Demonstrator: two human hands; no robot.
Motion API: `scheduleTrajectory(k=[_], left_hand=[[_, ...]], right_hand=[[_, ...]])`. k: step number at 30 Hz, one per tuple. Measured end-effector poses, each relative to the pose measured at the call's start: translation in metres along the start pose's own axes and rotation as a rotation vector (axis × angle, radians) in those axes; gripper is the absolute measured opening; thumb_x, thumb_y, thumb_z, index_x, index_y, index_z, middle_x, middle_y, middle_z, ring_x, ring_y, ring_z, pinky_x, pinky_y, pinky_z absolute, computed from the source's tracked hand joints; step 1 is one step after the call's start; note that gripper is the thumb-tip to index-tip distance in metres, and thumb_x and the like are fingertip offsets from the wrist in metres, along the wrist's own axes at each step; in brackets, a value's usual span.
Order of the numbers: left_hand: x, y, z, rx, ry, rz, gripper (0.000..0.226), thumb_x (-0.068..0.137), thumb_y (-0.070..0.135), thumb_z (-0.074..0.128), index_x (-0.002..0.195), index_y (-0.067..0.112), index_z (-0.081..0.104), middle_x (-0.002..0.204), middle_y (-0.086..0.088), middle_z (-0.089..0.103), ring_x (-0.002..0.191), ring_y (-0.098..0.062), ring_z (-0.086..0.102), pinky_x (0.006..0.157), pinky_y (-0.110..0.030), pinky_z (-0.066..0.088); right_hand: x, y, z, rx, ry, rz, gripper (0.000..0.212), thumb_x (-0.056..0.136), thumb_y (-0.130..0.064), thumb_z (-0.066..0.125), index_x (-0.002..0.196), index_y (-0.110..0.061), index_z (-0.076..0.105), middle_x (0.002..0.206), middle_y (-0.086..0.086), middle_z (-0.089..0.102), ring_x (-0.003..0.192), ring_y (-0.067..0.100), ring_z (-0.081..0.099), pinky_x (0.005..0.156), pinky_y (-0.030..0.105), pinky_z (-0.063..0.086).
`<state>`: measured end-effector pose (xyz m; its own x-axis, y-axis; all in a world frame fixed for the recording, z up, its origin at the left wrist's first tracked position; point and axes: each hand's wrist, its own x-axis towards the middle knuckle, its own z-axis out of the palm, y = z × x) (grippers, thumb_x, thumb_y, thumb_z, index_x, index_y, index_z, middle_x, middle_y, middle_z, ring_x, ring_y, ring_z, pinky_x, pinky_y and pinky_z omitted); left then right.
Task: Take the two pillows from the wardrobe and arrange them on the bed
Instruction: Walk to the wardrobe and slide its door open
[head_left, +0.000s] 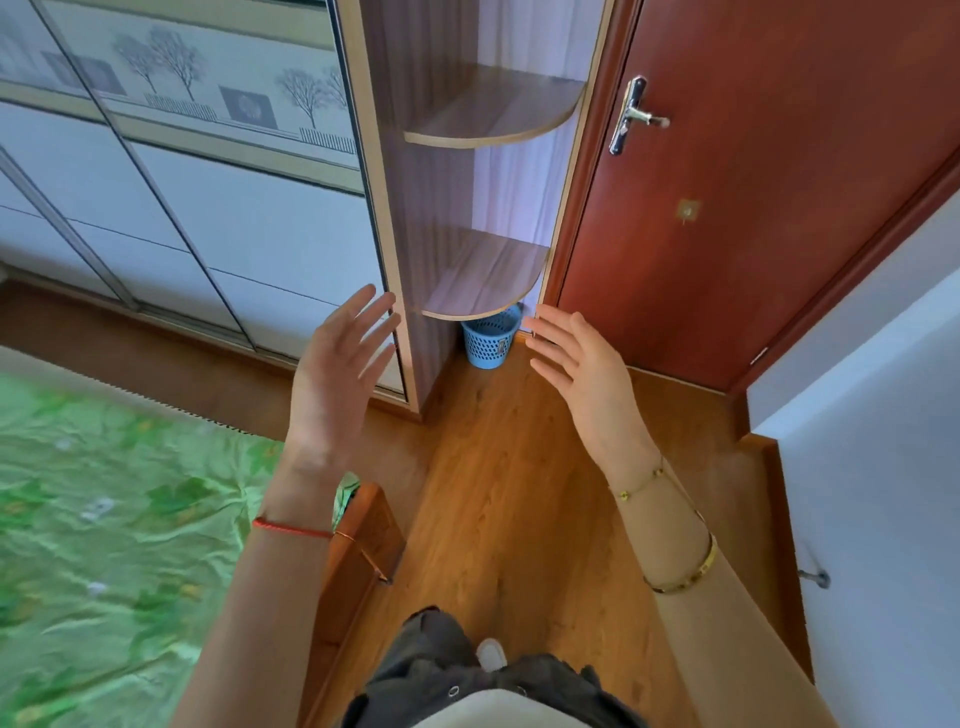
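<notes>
The wardrobe (208, 208) with white sliding doors and a tree print fills the upper left; its doors are closed and no pillow is in sight. The bed (104, 519), covered with a green flowered sheet, lies at the lower left. My left hand (337, 374) is raised in front of me with fingers spread, empty, near the wardrobe's right edge. My right hand (582, 369) is also raised, fingers straight, holding nothing, in front of the door frame.
Open corner shelves (488, 280) stand at the wardrobe's right end, with a blue basket (491, 338) on the floor below. A red-brown door (753, 208) with a metal handle is shut on the right. The bed's wooden footboard (358, 545) is by my left forearm. A white wall (883, 467) is on the right.
</notes>
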<state>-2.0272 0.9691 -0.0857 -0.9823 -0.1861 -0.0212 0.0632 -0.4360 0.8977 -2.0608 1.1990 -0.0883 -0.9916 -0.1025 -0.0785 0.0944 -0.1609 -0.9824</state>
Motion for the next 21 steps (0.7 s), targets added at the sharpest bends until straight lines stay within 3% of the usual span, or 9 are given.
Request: scheduleTrajectory(k=[10,14,21], left_hand=[[0.125,-0.003,-0.042,-0.049,0.188,0.092,0.045,0.108,0.024,0.023,0.138,0.017,0.055,0.136,0.000,0.066,0.129,-0.019,0.060,0.113,-0.040,0.042],[0.180,0.010,-0.071,-0.078,0.294,0.139,0.042,0.107,0.024,0.027,0.131,0.020,0.061,0.131,0.002,0.069,0.126,-0.018,0.063,0.111,-0.039,0.043],[0.254,0.043,-0.117,-0.109,0.468,0.215,0.040,0.104,0.027,0.037,0.135,0.016,0.061,0.134,-0.002,0.068,0.128,-0.020,0.061,0.114,-0.041,0.041]], right_hand=[[0.157,0.010,0.047,-0.034,-0.277,0.059,0.044,0.106,-0.034,0.028,0.139,-0.014,0.049,0.137,0.001,0.058,0.127,0.013,0.055,0.109,0.030,0.042],[0.226,0.015,0.089,-0.028,-0.352,0.075,0.045,0.106,-0.034,0.028,0.140,-0.012,0.050,0.136,0.003,0.059,0.126,0.014,0.056,0.110,0.032,0.042],[0.334,0.018,0.186,-0.063,-0.507,0.162,0.041,0.106,-0.034,0.034,0.132,-0.014,0.058,0.130,0.002,0.064,0.123,0.017,0.058,0.110,0.038,0.043]])
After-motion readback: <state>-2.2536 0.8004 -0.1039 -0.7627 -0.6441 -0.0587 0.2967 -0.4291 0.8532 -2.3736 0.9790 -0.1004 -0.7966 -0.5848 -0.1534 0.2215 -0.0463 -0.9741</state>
